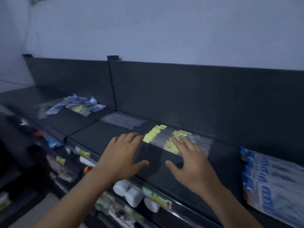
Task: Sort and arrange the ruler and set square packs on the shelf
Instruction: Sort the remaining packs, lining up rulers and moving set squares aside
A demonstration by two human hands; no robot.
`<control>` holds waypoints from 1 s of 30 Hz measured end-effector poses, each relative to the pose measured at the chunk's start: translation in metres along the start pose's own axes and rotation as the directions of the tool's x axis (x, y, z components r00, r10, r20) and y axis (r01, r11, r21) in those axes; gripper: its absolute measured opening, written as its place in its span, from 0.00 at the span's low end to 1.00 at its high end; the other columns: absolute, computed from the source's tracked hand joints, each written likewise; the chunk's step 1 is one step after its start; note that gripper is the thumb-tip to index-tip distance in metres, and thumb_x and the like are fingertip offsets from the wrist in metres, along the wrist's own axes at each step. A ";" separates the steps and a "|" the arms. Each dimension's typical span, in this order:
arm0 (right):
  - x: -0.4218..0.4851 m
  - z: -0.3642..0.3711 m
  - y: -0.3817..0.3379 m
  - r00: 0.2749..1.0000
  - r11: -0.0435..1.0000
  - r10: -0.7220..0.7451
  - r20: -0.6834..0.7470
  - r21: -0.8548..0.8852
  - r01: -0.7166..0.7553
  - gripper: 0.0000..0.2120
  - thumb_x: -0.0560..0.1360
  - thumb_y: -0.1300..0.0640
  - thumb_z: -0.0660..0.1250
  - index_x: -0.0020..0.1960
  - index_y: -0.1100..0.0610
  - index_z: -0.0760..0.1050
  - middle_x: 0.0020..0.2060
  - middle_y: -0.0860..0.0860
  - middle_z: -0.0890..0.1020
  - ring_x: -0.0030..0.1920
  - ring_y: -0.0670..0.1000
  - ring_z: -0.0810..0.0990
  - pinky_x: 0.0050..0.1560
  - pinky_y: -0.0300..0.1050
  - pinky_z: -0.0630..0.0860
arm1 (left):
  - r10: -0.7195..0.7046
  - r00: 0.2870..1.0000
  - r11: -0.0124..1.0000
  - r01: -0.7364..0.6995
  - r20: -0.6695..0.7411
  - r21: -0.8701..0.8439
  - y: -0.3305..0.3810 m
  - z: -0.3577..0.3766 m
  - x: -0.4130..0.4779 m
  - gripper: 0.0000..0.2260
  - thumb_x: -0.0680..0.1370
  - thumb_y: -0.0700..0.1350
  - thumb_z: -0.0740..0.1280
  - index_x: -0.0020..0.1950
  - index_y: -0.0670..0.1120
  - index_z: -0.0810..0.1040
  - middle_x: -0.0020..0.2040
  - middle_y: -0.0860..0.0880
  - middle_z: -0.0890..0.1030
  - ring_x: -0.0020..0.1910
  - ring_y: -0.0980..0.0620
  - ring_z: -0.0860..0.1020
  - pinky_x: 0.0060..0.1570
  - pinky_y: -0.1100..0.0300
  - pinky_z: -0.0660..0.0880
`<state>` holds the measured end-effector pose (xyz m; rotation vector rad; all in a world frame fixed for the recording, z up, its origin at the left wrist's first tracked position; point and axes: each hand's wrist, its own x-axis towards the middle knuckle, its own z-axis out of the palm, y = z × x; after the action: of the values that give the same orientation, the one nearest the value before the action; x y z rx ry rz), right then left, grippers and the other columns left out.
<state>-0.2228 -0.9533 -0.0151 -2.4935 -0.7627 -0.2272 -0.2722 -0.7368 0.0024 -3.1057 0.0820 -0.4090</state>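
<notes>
Here, a row of clear plastic packs with pale yellow header cards [172, 140] lies flat just right of the frame's middle, at the back of a dark grey metal shelf [102, 137]. The row's far side sits close to the shelf's dark back panel [181, 96].

The left hand [125, 152] is flat with fingers straight and slightly spread. Its fingertips are at the left edge of the row, touching or just short of it; blur hides which. The right hand [192, 163] hovers over or rests on the right part of the row, fingers splayed wide and thumb out to the side, gripping nothing.

Between the two thumbs, and from there down to the shelf's front lip, the surface is bare.

Left of the row there is another bare strip, then some flat clear packs [123, 120] lie against the back panel beside a slotted upright post [112, 83]. Further toward the upper left lies a loose heap of crumpled blue-and-white packs [72, 104].

At the right edge of the frame, large blue-and-white printed packs [271, 183] overlap in a stack, well apart from the right hand.

Below the front lip, small hanging goods [134, 193] run diagonally toward the bottom of the frame. A pale wall [148, 30] fills the top, and the light is dim.
</notes>
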 end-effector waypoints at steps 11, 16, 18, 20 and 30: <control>0.133 0.142 -0.207 0.975 0.978 -0.154 0.160 0.166 0.127 0.34 0.75 0.42 0.65 0.76 0.45 0.55 0.74 0.42 0.60 0.73 0.45 0.59 0.71 0.45 0.62 | -0.262 0.964 0.962 0.265 -0.051 0.067 -0.268 -0.029 -0.060 0.37 0.74 0.70 0.58 0.76 0.53 0.56 0.74 0.54 0.63 0.71 0.51 0.63 0.68 0.54 0.61; 0.187 0.191 -0.264 0.942 0.970 -0.182 0.281 0.207 0.126 0.32 0.74 0.42 0.66 0.74 0.45 0.59 0.72 0.41 0.63 0.70 0.44 0.64 0.67 0.42 0.65 | -0.346 0.937 0.933 0.350 -0.052 0.089 -0.362 -0.025 -0.067 0.36 0.73 0.71 0.59 0.75 0.53 0.60 0.71 0.54 0.67 0.69 0.50 0.66 0.64 0.54 0.62; 0.210 0.215 -0.281 0.937 0.965 -0.193 0.290 0.227 0.128 0.31 0.75 0.43 0.66 0.74 0.45 0.60 0.72 0.41 0.63 0.70 0.45 0.65 0.66 0.41 0.65 | -0.368 0.929 0.925 0.371 -0.046 0.087 -0.396 -0.016 -0.064 0.35 0.73 0.70 0.59 0.74 0.53 0.61 0.71 0.54 0.68 0.68 0.50 0.67 0.64 0.53 0.63; 0.235 0.238 -0.297 0.932 0.962 -0.211 0.295 0.231 0.145 0.30 0.75 0.43 0.66 0.74 0.46 0.60 0.71 0.42 0.64 0.70 0.45 0.66 0.65 0.40 0.65 | -0.383 0.923 0.919 0.383 -0.025 0.096 -0.428 -0.005 -0.058 0.35 0.73 0.70 0.59 0.74 0.53 0.62 0.71 0.54 0.69 0.68 0.50 0.67 0.63 0.53 0.63; 0.404 0.357 -0.380 0.942 0.948 -0.196 0.272 0.299 0.111 0.20 0.76 0.47 0.65 0.67 0.51 0.72 0.63 0.46 0.76 0.60 0.48 0.76 0.58 0.44 0.73 | -0.426 0.897 0.896 0.399 0.122 0.194 -0.622 0.025 0.026 0.26 0.75 0.63 0.62 0.69 0.52 0.67 0.64 0.51 0.74 0.65 0.48 0.70 0.61 0.53 0.65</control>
<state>-0.0990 -0.3059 -0.0344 -2.2223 -1.0382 0.1994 -0.2094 -0.1167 -0.0057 -2.9591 -0.5943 -0.1495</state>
